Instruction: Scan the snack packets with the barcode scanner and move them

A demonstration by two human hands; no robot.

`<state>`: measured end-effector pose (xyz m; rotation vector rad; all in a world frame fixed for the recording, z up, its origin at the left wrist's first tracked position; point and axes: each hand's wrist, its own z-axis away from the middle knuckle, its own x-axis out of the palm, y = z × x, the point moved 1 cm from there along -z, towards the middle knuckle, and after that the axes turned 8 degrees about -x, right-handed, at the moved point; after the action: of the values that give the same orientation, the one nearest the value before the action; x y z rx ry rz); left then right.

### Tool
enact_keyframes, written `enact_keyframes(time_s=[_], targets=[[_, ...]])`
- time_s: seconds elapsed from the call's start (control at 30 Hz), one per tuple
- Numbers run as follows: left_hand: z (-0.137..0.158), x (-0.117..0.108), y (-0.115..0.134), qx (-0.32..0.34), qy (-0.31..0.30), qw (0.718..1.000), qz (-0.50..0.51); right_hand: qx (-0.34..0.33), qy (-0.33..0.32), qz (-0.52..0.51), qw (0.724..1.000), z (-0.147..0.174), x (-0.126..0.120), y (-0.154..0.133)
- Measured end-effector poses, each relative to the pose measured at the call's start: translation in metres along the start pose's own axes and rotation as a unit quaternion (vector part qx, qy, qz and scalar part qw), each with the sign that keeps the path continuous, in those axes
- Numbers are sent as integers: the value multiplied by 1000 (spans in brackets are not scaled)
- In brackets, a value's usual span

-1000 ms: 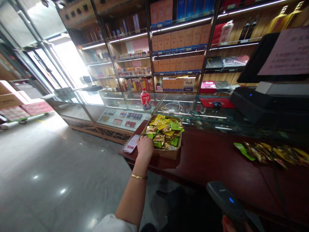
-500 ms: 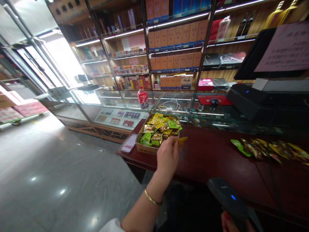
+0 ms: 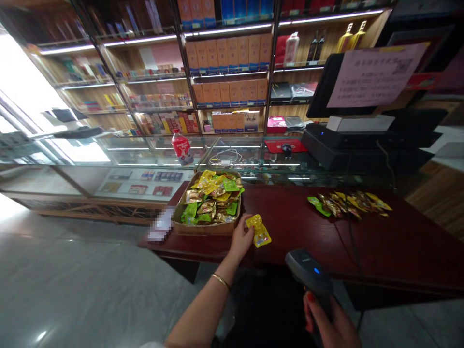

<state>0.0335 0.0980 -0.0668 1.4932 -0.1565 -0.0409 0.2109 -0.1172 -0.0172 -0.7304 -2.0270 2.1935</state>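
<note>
Between the thumb and fingers of my left hand point(image 3: 242, 238) is a yellow snack packet point(image 3: 258, 231), its broad printed side facing up. This hand is just right of an open cardboard box point(image 3: 206, 229) heaped with yellow, green and gold snack packets point(image 3: 212, 197). My right hand point(image 3: 328, 316) grips the handle of a dark barcode scanner point(image 3: 308, 271) with a blue light on top. The scanner's head points toward the yellow packet, a short gap apart from it. Further right on the dark red table point(image 3: 286, 212) lies a row of similar packets point(image 3: 351, 204).
Behind the table runs a glass counter point(image 3: 145, 150) with a red-labelled bottle point(image 3: 181, 147), a white cable point(image 3: 225, 157) and a mouse point(image 3: 286, 148). A monitor point(image 3: 326, 87) with a pink paper sheet stands at right. A black cord crosses the table's right part.
My left hand has drawn the yellow packet away from the box and turned its flat side up. The scanner has come further into view. The whole view has swung to the right.
</note>
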Motion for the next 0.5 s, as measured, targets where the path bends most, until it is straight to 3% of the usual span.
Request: enact_keyframes(time_s=[0.17, 0.5], targets=[[0, 1, -3, 20, -47, 997, 49, 5, -33, 6, 999, -3, 4, 13], [-3, -1, -4, 6, -51, 994, 93, 22, -96, 39, 994, -7, 13, 22]])
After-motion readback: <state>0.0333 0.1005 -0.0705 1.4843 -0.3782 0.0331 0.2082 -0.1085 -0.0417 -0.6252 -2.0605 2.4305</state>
